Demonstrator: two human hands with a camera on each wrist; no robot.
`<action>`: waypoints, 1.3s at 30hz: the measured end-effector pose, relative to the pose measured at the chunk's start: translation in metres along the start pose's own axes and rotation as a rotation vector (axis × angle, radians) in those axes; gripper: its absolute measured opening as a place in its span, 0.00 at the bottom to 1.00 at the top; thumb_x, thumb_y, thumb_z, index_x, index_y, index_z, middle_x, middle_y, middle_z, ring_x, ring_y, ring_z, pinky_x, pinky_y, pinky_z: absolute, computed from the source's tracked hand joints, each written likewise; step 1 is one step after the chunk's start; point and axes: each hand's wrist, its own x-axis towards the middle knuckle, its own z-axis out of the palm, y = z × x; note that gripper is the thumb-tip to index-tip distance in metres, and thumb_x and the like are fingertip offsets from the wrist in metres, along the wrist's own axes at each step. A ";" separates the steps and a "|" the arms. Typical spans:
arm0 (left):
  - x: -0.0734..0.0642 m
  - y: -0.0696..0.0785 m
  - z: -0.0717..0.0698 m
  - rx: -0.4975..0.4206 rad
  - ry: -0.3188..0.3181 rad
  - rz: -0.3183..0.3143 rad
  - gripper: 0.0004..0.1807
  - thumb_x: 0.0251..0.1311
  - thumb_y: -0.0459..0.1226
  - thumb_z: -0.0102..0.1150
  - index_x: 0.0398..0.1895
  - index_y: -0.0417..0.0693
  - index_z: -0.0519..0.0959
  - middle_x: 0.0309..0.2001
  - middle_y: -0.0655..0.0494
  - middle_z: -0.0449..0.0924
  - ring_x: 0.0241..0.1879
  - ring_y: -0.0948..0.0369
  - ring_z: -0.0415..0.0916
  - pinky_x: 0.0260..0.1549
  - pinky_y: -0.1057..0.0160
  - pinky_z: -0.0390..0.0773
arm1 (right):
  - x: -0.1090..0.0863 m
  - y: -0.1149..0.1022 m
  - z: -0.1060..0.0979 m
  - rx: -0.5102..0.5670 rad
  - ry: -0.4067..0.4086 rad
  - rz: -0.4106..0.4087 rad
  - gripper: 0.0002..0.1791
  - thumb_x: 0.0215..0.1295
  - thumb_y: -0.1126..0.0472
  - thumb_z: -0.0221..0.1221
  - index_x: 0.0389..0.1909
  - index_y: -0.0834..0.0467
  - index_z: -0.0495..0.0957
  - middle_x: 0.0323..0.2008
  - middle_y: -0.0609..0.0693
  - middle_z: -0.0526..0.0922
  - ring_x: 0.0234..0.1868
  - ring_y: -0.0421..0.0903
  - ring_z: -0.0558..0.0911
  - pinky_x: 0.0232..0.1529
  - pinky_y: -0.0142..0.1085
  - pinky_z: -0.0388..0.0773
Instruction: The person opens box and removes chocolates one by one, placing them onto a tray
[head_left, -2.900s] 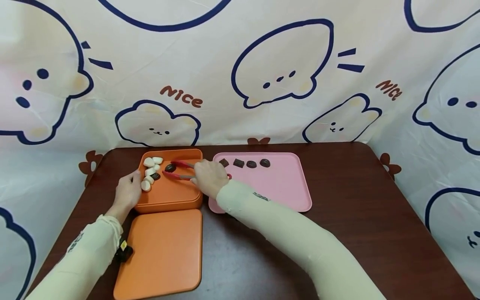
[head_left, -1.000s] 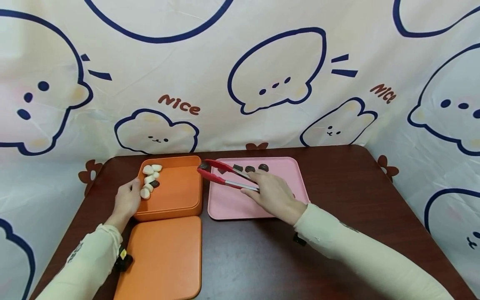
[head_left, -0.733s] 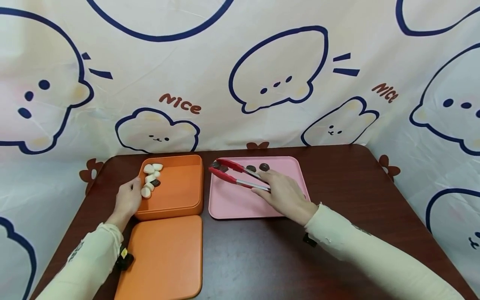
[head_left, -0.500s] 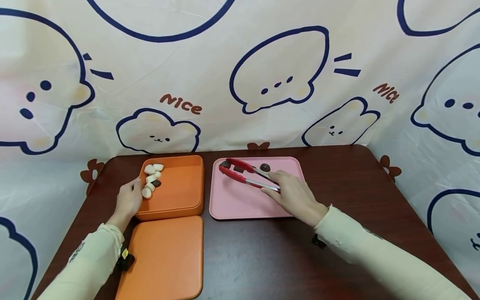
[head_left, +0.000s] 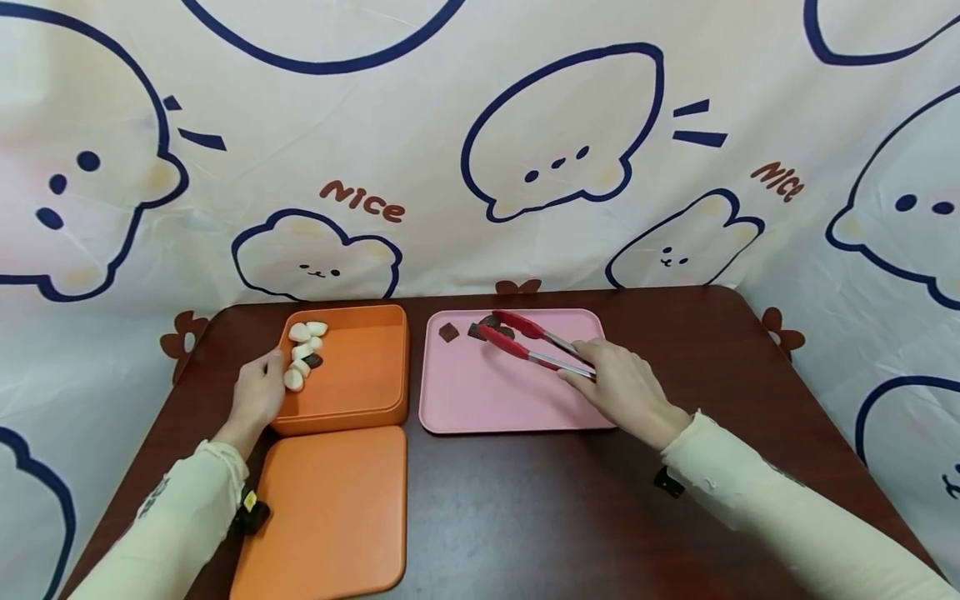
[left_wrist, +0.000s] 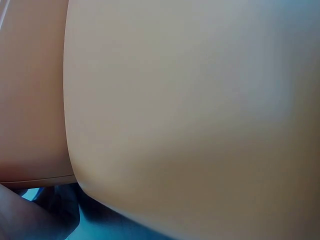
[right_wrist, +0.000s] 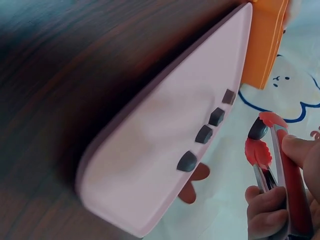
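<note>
My right hand (head_left: 626,390) grips a pair of red-tipped metal tongs (head_left: 551,350) above the pink tray (head_left: 510,396). In the right wrist view, a dark chocolate-like piece (right_wrist: 257,129) is pinched between the tong tips. Along the tray's far side lie several more dark pieces, among them a square brown one (head_left: 448,332); the tongs partly cover the row in the head view. My left hand (head_left: 258,392) holds the left wall of the orange box (head_left: 363,358). Inside, along that wall, are several white pieces (head_left: 300,354) and one dark piece (head_left: 314,361).
A flat orange lid (head_left: 330,508) lies in front of the box and fills most of the left wrist view. The dark wooden table (head_left: 712,358) extends to the right of the tray. A printed cloth (head_left: 555,250) hangs behind and at both sides.
The tongs have carried the dark piece out of the orange box and rightward along the tray's far row. My left hand stays at the box.
</note>
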 end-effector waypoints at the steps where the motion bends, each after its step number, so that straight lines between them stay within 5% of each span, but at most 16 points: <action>1: 0.000 0.000 0.000 0.002 0.001 0.001 0.39 0.80 0.54 0.17 0.71 0.34 0.67 0.60 0.24 0.68 0.68 0.35 0.64 0.66 0.37 0.67 | 0.000 0.003 -0.001 -0.001 0.001 0.002 0.21 0.64 0.48 0.69 0.52 0.56 0.85 0.36 0.51 0.85 0.27 0.45 0.74 0.22 0.34 0.69; 7: -0.001 0.001 0.000 -0.002 0.001 -0.008 0.38 0.80 0.54 0.17 0.77 0.38 0.61 0.56 0.26 0.69 0.71 0.36 0.61 0.69 0.35 0.64 | -0.005 0.020 -0.005 -0.019 -0.008 0.032 0.24 0.64 0.49 0.69 0.55 0.60 0.84 0.32 0.51 0.82 0.26 0.45 0.73 0.23 0.34 0.69; 13: -0.002 0.000 0.000 -0.001 -0.020 -0.015 0.37 0.80 0.54 0.16 0.80 0.41 0.53 0.77 0.31 0.54 0.75 0.34 0.53 0.71 0.33 0.59 | -0.011 0.037 -0.010 -0.031 -0.021 0.073 0.27 0.64 0.51 0.69 0.59 0.63 0.81 0.34 0.54 0.83 0.28 0.47 0.73 0.23 0.35 0.68; 18: -0.001 -0.001 0.001 0.002 -0.025 -0.028 0.37 0.80 0.54 0.16 0.80 0.42 0.52 0.78 0.32 0.52 0.76 0.34 0.52 0.72 0.33 0.58 | -0.013 0.050 -0.013 -0.052 -0.031 0.089 0.24 0.65 0.50 0.67 0.56 0.61 0.83 0.33 0.54 0.82 0.28 0.47 0.74 0.22 0.35 0.68; 23: 0.001 -0.001 0.000 -0.005 -0.012 -0.013 0.37 0.80 0.54 0.17 0.79 0.40 0.56 0.72 0.28 0.61 0.75 0.36 0.55 0.71 0.33 0.60 | -0.011 0.060 -0.015 -0.046 -0.064 0.125 0.22 0.66 0.50 0.66 0.54 0.61 0.83 0.31 0.54 0.79 0.27 0.47 0.74 0.18 0.34 0.69; 26: 0.001 0.000 -0.001 -0.005 -0.001 -0.003 0.38 0.80 0.54 0.17 0.76 0.39 0.63 0.57 0.27 0.71 0.72 0.37 0.60 0.68 0.36 0.65 | -0.009 0.064 -0.016 -0.035 -0.088 0.149 0.21 0.66 0.49 0.66 0.51 0.60 0.83 0.29 0.54 0.78 0.25 0.46 0.73 0.17 0.34 0.70; 33: 0.000 0.001 -0.002 -0.020 -0.011 -0.016 0.38 0.79 0.55 0.17 0.79 0.41 0.58 0.73 0.29 0.60 0.75 0.36 0.54 0.71 0.34 0.60 | -0.007 0.072 -0.011 -0.048 -0.118 0.184 0.22 0.67 0.49 0.66 0.51 0.63 0.83 0.29 0.55 0.79 0.24 0.46 0.73 0.16 0.34 0.70; 36: 0.000 0.002 -0.001 -0.028 0.001 -0.018 0.39 0.80 0.55 0.18 0.70 0.37 0.69 0.64 0.27 0.67 0.75 0.38 0.57 0.68 0.39 0.66 | -0.007 0.073 -0.010 -0.062 -0.127 0.199 0.23 0.67 0.48 0.66 0.51 0.62 0.83 0.29 0.55 0.79 0.24 0.46 0.73 0.16 0.35 0.70; 39: 0.000 0.002 -0.001 -0.028 -0.006 -0.018 0.39 0.80 0.55 0.18 0.70 0.37 0.69 0.68 0.28 0.65 0.75 0.37 0.57 0.68 0.39 0.66 | -0.008 0.074 -0.008 -0.064 -0.129 0.209 0.23 0.66 0.47 0.66 0.51 0.62 0.83 0.28 0.54 0.77 0.24 0.46 0.73 0.16 0.35 0.70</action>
